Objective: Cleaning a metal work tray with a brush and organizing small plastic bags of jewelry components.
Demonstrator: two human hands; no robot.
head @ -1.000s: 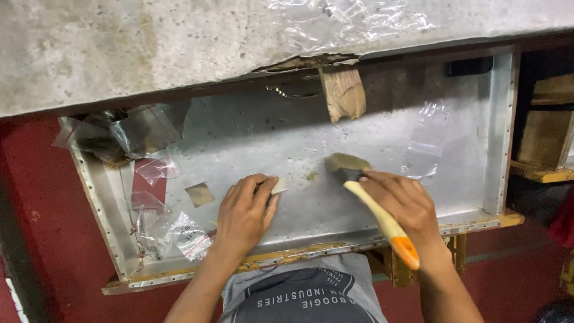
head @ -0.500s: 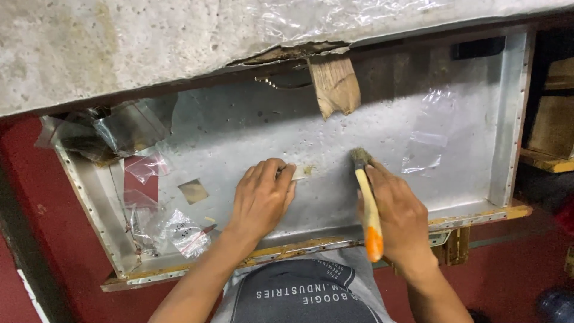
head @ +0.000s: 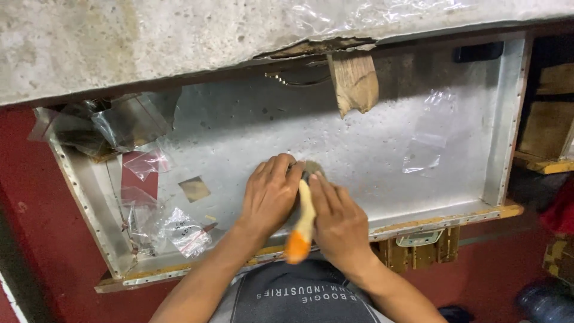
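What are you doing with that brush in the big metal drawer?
A person leans over a shallow metal tray pulled out from under a concrete slab. The right hand holds a brush with a yellow and orange handle, bristles on the tray floor. The left hand lies flat beside it, touching the brush head. Clear plastic bags sit in the left corner.

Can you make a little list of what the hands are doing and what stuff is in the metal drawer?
Left hand: flat on the drawer floor, beside the brush
Right hand: on the brush
Brush: pale handle, orange end, bristles down between both hands
Drawer: shallow metal tray, pulled open
Left side: clear plastic bags, one red
Right side: another clear bag
Back: wooden piece
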